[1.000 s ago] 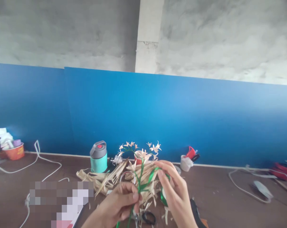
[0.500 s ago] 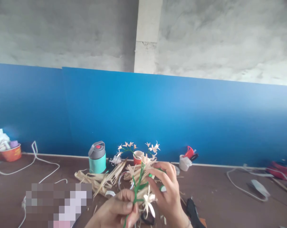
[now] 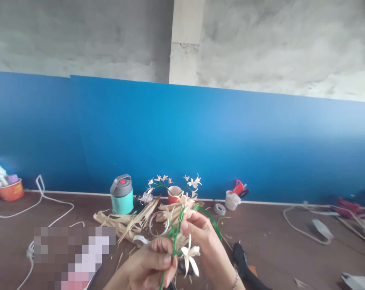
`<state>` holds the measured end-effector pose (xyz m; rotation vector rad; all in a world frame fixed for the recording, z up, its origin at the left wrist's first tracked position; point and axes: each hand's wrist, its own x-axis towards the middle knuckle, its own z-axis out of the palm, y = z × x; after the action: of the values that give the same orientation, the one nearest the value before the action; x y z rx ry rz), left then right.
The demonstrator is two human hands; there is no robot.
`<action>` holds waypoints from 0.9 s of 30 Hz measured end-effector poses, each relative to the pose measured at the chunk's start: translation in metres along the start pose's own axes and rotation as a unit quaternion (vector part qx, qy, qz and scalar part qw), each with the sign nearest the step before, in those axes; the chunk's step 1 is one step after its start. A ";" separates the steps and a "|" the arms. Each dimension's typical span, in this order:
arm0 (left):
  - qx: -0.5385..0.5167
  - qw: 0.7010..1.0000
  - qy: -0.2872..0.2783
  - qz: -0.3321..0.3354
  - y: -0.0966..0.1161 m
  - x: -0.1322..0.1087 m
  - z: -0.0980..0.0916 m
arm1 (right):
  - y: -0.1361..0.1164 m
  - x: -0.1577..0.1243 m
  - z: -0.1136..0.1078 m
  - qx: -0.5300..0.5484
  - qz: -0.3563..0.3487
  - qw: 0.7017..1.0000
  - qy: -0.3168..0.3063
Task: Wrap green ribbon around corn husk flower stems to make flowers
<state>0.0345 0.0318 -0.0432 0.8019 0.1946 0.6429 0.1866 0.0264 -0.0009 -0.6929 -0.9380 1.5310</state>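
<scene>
A handmade flower spray with a green-wrapped stem stands upright between my hands. It has a large white flower low on the right and a paler, cream flower at the top. My left hand pinches the stem low down, below the white flower's branch. Closed at the fingertips, my right hand grips the upper part of the spray, just under the top flower. A glossy green strip arcs out behind the right hand; where it begins is hidden.
Dried husks lie behind my hands beside a turquoise flask. A red cup holds more flower sprays. Also here are a tape roll, a white cup with red-handled scissors, a black-handled tool and white cables.
My right hand's fingers have closed from a loose, spread shape onto the upper spray. The green strip and the tape roll show more fully. The view has shifted slightly.
</scene>
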 end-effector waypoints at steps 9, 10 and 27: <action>-0.039 0.999 0.002 0.017 -0.009 0.004 -0.007 | 0.012 0.005 0.002 0.030 -0.068 0.997 0.023; -0.046 0.999 0.007 0.024 -0.011 0.004 -0.009 | 0.013 0.005 0.003 0.025 -0.081 0.996 0.032; -0.011 0.995 0.067 0.069 -0.011 0.008 0.000 | 0.020 0.007 0.000 -0.042 -0.149 0.985 0.072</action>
<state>0.0457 0.0313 -0.0507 0.7560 0.2550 0.8291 0.1758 0.0327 -0.0177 -0.6803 -0.9531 1.1695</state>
